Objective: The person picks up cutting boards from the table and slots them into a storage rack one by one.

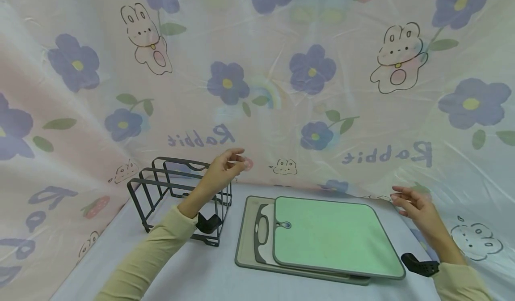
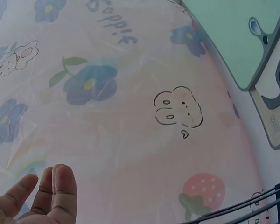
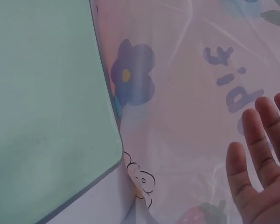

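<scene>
Green cutting board (image 1: 335, 235): flat on surface (image 1: 201, 269), topmost of stack over white board (image 1: 263, 234) and grey board (image 1: 245, 234), hanging holes toward rack; stack spreads stepwise, so each edge accessible. Wire rack (image 1: 177, 193): upright, just left of stack, slots unoccupied. Left hand (image 1: 223, 169): raised above rack, fingers relaxed, holding nothing. Right hand (image 1: 416, 207): hovering beside green board's far right corner, fingers spread, holding nothing. Rabbit-print sheet (image 1: 322, 91) forms backdrop.
</scene>
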A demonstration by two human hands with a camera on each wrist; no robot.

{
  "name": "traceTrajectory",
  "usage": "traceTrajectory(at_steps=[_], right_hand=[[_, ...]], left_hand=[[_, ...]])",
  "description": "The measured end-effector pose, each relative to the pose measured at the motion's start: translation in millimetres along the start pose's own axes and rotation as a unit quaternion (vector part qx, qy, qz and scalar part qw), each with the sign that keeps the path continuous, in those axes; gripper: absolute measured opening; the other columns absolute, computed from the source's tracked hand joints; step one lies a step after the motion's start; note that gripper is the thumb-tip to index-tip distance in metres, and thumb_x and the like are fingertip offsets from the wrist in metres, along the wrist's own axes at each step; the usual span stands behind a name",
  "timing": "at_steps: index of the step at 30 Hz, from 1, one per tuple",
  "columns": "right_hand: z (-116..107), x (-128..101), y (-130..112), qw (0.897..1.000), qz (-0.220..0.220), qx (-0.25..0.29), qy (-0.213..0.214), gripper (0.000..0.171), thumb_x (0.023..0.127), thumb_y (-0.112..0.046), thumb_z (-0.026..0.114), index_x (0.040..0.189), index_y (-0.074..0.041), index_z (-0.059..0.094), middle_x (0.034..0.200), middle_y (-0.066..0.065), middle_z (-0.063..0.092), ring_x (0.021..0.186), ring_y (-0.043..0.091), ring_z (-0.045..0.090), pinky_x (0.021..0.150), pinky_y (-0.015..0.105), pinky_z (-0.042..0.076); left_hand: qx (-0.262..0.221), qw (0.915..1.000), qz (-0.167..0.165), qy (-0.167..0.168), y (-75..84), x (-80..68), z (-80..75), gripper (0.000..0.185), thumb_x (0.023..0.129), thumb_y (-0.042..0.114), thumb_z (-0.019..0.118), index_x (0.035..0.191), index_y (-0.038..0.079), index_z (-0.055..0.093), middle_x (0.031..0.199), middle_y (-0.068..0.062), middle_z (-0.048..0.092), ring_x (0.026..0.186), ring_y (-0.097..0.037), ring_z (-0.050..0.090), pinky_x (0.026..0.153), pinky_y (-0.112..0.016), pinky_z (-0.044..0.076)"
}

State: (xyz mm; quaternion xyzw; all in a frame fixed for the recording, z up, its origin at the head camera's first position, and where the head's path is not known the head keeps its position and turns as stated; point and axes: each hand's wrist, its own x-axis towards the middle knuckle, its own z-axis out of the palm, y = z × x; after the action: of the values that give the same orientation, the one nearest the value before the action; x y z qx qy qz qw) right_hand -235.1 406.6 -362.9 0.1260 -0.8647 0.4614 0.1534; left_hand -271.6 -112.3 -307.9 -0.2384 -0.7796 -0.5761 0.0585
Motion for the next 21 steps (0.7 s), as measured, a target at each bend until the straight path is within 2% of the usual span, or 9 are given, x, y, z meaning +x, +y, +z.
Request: traceTrajectory(at_steps=[6, 7, 10, 15, 21], right_hand=[[3, -4, 5, 1.0, 0.023, 0.003, 0.004, 0.032, 0.101, -0.016, 0.054, 0.132, -0.025, 0.047, 0.105, -0.021, 0.058, 0.095, -0.005, 0.055, 0.072, 0.015, 0.047], [3, -4, 6, 1.0, 0.024, 0.005, 0.005, 0.033, 0.101, -0.016, 0.054, 0.133, -0.023, 0.047, 0.105, -0.021, 0.059, 0.095, -0.005, 0.055, 0.072, 0.015, 0.047], [4, -6, 12, 0.999, 0.027, 0.016, 0.004, 0.032, 0.101, -0.013, 0.054, 0.13, -0.027, 0.049, 0.104, -0.021, 0.058, 0.094, -0.004, 0.055, 0.071, 0.015, 0.047], [5, -10, 18, 0.999, 0.043, 0.018, 0.009, 0.028, 0.101, -0.015, 0.054, 0.127, -0.025, 0.053, 0.102, -0.02, 0.058, 0.092, -0.003, 0.054, 0.072, 0.016, 0.048], [8, -13, 22, 0.998, 0.059, 0.009, 0.007, 0.026, 0.102, -0.019, 0.053, 0.127, -0.025, 0.051, 0.102, -0.018, 0.057, 0.092, -0.003, 0.054, 0.071, 0.018, 0.048]], left_hand=[[0.024, 0.9997, -0.006, -0.003, -4.8, -0.8, 12.8, 0.048, 0.098, 0.025, 0.06, 0.141, 0.007, 0.046, 0.123, -0.011, 0.056, 0.105, -0.025, 0.057, 0.083, -0.039, 0.049], [0.023, 0.9997, -0.005, -0.005, -6.0, -0.7, 15.2, 0.048, 0.097, 0.023, 0.06, 0.14, 0.006, 0.047, 0.123, -0.012, 0.056, 0.105, -0.026, 0.057, 0.083, -0.039, 0.049], [0.015, 0.9998, -0.009, -0.007, -11.9, -0.3, 22.6, 0.045, 0.097, 0.02, 0.062, 0.137, 0.005, 0.049, 0.121, -0.013, 0.056, 0.105, -0.028, 0.057, 0.083, -0.04, 0.05], [-0.005, 0.9996, -0.026, 0.006, -21.7, -2.0, 35.6, 0.039, 0.096, 0.018, 0.063, 0.131, 0.004, 0.054, 0.114, -0.011, 0.058, 0.098, -0.026, 0.058, 0.081, -0.038, 0.05], [-0.004, 0.9993, -0.031, 0.02, -34.7, -3.2, 48.3, 0.036, 0.094, 0.017, 0.065, 0.127, 0.004, 0.058, 0.104, -0.008, 0.059, 0.088, -0.021, 0.058, 0.072, -0.031, 0.049]])
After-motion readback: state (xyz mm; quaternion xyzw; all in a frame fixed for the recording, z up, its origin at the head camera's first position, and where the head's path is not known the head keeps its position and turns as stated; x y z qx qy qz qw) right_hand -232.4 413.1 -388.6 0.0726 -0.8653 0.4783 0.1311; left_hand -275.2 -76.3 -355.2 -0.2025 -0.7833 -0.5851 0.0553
